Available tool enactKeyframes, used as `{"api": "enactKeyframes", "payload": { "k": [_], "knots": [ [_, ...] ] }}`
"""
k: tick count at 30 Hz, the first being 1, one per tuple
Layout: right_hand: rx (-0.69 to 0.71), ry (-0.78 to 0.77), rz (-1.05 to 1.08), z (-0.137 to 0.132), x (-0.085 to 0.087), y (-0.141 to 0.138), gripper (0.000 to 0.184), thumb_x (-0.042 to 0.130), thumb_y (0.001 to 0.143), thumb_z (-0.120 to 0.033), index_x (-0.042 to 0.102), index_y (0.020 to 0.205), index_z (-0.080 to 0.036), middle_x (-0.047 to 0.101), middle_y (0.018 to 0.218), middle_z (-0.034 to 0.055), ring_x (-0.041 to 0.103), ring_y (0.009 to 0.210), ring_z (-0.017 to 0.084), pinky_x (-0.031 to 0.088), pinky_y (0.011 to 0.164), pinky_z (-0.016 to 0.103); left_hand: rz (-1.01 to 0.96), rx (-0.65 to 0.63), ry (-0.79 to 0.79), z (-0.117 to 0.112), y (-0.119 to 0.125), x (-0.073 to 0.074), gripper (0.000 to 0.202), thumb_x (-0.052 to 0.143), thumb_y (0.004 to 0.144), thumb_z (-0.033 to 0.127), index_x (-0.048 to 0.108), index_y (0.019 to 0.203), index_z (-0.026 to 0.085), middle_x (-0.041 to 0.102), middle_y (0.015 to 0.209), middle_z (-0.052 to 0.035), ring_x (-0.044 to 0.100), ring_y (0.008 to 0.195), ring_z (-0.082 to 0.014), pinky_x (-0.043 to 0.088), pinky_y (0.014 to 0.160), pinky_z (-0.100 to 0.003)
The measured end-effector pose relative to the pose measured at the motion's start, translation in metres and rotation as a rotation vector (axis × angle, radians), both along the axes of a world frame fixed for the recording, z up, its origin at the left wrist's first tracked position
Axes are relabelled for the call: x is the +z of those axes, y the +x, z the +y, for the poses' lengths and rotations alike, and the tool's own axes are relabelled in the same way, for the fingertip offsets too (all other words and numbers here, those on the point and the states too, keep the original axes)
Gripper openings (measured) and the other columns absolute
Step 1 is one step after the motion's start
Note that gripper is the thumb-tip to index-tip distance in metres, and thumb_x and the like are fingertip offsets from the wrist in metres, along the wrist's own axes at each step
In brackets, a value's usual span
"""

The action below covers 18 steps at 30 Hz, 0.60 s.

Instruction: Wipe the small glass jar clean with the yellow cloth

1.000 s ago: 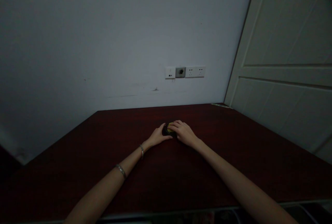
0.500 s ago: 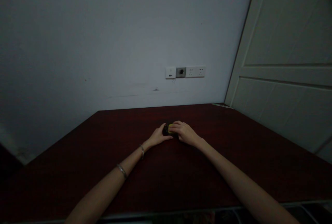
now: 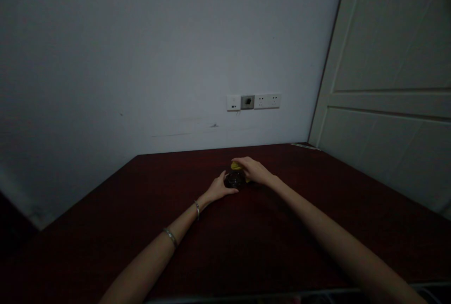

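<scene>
A small dark bowl (image 3: 234, 181), round and shiny, sits on the table (image 3: 225, 252) in front of you, a little beyond the middle of the top. The light is too dim to tell what, if anything, lies inside it. Your left hand (image 3: 216, 189) is spread around the bowl's left side, holding it, with the thumb along the near edge and the fingers toward the far edge. Your right hand (image 3: 255, 171) is bent over a yellow cloth (image 3: 236, 166), gripping it at the bowl's far right side. Yellow shows at your fingertips and again beneath your palm; whether the cloth touches the bowl, you cannot tell from this angle.

Both your arms are bare and reach forward over the dark red wood. Your left wrist wears a thin bracelet (image 3: 197, 210), and a second band (image 3: 170, 237) circles the forearm. Behind the table stands a pale wall (image 3: 158, 50) with a few scuffs low down. On it, in one row, are a white plate (image 3: 233, 103), a grey plate (image 3: 247, 102) and a white double socket (image 3: 267, 101). A pale panelled door (image 3: 387, 36) rises on your right.
</scene>
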State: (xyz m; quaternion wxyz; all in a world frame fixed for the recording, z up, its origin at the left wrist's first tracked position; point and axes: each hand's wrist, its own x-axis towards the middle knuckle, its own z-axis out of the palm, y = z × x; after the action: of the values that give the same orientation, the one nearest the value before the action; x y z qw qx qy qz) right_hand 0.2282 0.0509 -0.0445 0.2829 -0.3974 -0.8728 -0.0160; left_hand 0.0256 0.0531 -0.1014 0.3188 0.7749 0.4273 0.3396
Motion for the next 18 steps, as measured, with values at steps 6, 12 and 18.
{"api": "enactKeyframes", "payload": {
  "k": [6, 12, 18],
  "knots": [
    [0.126, 0.067, -0.218, 0.006, -0.004, -0.017, 0.038, 0.05, 0.079, -0.007, 0.056, 0.114, -0.022, 0.06, 0.114, 0.0075, 0.049, 0.108, 0.02, 0.044, 0.088, 0.034, -0.006, -0.06, 0.068, 0.001, -0.001, 0.0, 0.083, 0.078, 0.057, 0.035, 0.039, 0.128, 0.016, 0.056, 0.123, -0.0126, 0.054, 0.111, -0.026, 0.042, 0.096, -0.04],
    [0.175, 0.136, -0.331, 0.005, -0.001, -0.017, 0.038, 0.053, 0.082, -0.01, 0.055, 0.116, -0.027, 0.058, 0.12, 0.0045, 0.046, 0.113, 0.02, 0.043, 0.088, 0.035, 0.009, -0.059, 0.081, -0.005, -0.001, 0.006, 0.078, 0.077, 0.059, 0.034, 0.041, 0.125, 0.016, 0.057, 0.121, -0.0112, 0.056, 0.109, -0.0255, 0.044, 0.094, -0.038],
    [0.14, 0.239, -0.5, 0.002, 0.012, -0.019, 0.023, 0.053, 0.086, -0.021, 0.058, 0.108, -0.025, 0.06, 0.114, 0.0056, 0.046, 0.11, 0.023, 0.041, 0.082, 0.034, 0.017, -0.042, 0.073, -0.005, -0.002, 0.005, 0.078, 0.077, 0.058, 0.036, 0.041, 0.124, 0.015, 0.057, 0.12, -0.0127, 0.056, 0.109, -0.0269, 0.044, 0.092, -0.039]
  ]
}}
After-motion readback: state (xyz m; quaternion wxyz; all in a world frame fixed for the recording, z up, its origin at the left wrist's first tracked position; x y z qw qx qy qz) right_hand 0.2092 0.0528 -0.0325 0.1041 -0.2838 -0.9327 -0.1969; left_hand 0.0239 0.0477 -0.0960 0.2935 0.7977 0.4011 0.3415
